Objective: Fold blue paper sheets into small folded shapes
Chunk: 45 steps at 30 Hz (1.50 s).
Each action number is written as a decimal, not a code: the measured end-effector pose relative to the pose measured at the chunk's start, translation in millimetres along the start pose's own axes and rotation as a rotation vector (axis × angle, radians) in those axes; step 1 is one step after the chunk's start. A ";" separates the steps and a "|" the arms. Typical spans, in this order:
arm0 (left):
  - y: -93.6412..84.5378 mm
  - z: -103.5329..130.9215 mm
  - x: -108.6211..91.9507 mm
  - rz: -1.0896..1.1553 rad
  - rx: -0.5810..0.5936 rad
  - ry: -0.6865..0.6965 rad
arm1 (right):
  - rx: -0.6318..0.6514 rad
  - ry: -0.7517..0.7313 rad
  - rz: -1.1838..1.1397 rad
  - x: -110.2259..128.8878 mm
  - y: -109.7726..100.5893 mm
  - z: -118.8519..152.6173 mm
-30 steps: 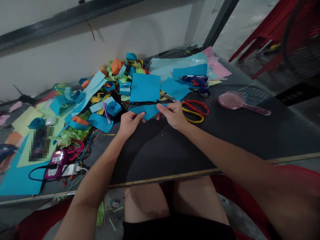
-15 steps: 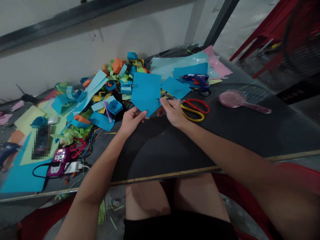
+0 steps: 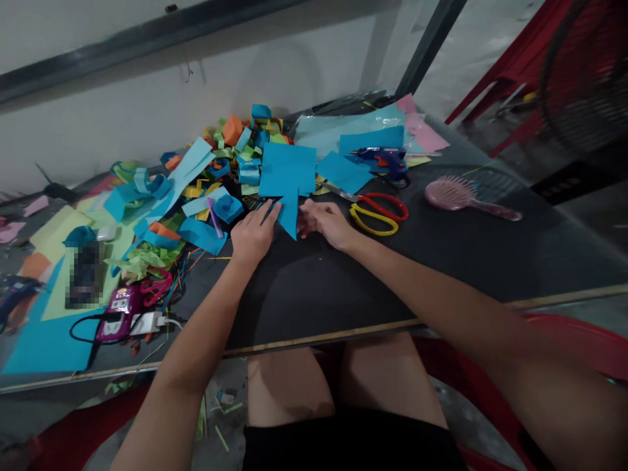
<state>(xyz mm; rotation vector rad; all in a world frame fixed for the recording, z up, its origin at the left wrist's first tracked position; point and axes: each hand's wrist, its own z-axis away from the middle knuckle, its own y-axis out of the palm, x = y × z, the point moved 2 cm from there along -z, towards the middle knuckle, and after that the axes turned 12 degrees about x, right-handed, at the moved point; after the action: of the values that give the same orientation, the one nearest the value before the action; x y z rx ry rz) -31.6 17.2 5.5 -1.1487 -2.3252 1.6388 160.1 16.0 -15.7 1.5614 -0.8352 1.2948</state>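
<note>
Between my two hands is a piece of blue paper (image 3: pixel 290 216), folded so that it narrows to a point at its lower end. My left hand (image 3: pixel 254 230) has its fingertips closed on the paper's left side. At the right edge, my right hand (image 3: pixel 328 222) has its thumb and curled fingers closed on the paper; part of the grip is hidden. Just behind lies a flat square of blue paper (image 3: pixel 288 169). Scissors (image 3: pixel 379 212) with one red and one yellow handle rest to the right of my right hand.
Coloured folded paper pieces (image 3: pixel 245 147) are heaped at the back. A blue glue gun (image 3: pixel 387 159) and a pink hairbrush (image 3: pixel 451 194) lie to the right. Leftward are a purple pen (image 3: pixel 214 218), a phone (image 3: pixel 84 275) and a purple device (image 3: pixel 120 313) with a cable.
The paper between my hands has turned or folded from a wide piece into a narrower pointed shape. My left fingers have straightened over it, and my right hand has shifted slightly lower and left.
</note>
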 end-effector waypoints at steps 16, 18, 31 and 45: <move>2.7 -1.7 -0.9 0.136 -0.122 -0.132 | -0.046 -0.081 0.264 6.6 2.1 3.2; 5.7 -4.5 3.4 0.347 -0.145 -0.234 | -0.031 -0.106 0.316 6.6 1.3 3.3; 22.5 -12.9 5.4 1.037 -0.096 -0.472 | 0.288 0.078 0.438 12.1 4.7 4.6; 22.0 -15.0 3.0 1.282 0.046 -0.497 | 0.226 0.033 0.405 5.6 2.5 2.8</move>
<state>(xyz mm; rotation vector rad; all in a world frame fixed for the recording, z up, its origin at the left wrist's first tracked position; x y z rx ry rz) -15.3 34.1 -7.6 -2.8110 -1.6536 2.4557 160.0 12.7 -9.8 1.5898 -1.0508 1.7513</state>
